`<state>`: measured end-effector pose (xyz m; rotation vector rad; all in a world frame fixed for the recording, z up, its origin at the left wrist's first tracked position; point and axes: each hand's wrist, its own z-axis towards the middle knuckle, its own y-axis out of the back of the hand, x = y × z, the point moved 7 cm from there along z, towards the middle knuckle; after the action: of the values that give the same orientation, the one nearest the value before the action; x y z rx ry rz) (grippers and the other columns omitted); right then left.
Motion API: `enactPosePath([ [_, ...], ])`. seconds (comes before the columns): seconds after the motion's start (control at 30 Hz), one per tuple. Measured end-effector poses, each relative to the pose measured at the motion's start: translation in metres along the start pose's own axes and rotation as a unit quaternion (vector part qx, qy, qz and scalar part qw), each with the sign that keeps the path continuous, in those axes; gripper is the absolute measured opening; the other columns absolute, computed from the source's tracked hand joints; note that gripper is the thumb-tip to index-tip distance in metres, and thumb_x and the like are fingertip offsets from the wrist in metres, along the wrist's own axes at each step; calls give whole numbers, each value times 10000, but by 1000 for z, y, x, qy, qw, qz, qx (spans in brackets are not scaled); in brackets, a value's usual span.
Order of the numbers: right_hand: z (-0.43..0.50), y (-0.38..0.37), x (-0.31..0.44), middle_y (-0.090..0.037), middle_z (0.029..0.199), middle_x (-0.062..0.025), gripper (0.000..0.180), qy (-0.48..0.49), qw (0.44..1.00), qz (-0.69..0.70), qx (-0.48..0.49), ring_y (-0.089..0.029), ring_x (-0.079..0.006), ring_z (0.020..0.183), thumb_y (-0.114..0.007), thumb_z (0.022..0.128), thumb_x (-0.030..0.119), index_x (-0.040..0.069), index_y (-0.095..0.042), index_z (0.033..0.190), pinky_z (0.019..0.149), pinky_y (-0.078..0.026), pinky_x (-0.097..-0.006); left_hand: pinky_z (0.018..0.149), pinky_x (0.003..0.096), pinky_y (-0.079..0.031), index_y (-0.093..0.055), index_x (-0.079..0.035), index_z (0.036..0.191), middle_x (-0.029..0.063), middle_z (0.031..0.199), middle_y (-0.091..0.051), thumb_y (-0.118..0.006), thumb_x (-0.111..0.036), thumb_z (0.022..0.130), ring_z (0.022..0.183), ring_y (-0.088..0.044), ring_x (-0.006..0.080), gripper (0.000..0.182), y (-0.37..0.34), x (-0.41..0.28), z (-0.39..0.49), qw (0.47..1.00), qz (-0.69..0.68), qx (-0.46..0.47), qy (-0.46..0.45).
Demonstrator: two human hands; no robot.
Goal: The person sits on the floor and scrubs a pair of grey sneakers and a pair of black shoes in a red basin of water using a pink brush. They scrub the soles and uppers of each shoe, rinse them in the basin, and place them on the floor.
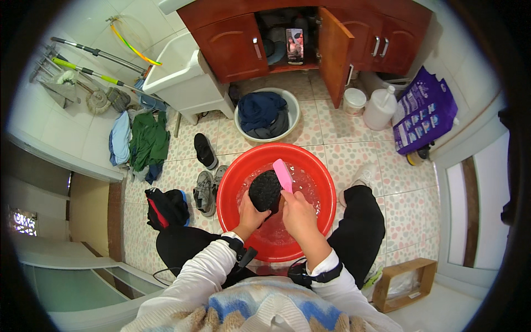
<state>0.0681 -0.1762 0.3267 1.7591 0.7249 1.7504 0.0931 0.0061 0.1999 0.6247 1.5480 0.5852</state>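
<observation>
A red plastic basin (276, 151) with water in it stands on the floor between my knees. My left hand (249, 215) grips a black shoe (264, 190) over the basin, its dark sole turned up towards me. In my right hand (297, 213) is a pink brush (282, 173), its handle end pointing away from me. The brush lies along the right side of the shoe; its bristles are mostly hidden, so I cannot tell how they touch it.
Beyond stands a white basin (295, 115) of dark clothes. Left lie a black shoe (205, 151), grey sneakers (204, 193) and piled clothes (149, 139). An open cabinet door (335, 58) juts out beside a propped phone (295, 46). A white jug (380, 108) and purple bag (425, 110) stand right.
</observation>
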Motion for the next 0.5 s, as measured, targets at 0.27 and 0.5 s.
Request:
enactPosePath([
  [0.27, 0, 7, 10, -588, 988, -216, 323, -18, 1000, 15, 21, -620, -405, 803, -547, 851, 156, 51, -592, 1154, 713, -503, -494, 973, 434, -410, -296, 13, 1311, 243, 1217, -488, -848, -135, 545, 1143, -497, 392, 955, 9, -12, -14, 1000, -28, 0, 13],
  [0.5, -2, 12, 11, -591, 982, -215, 339, -16, 999, 28, 16, -621, -405, 819, -565, 848, 181, 50, -590, 1159, 724, -506, -488, 987, 404, -410, -309, 22, 1288, 219, 1223, -496, -861, -143, 546, 1155, -504, 341, 940, -1, 8, -20, 992, -107, -7, 59],
])
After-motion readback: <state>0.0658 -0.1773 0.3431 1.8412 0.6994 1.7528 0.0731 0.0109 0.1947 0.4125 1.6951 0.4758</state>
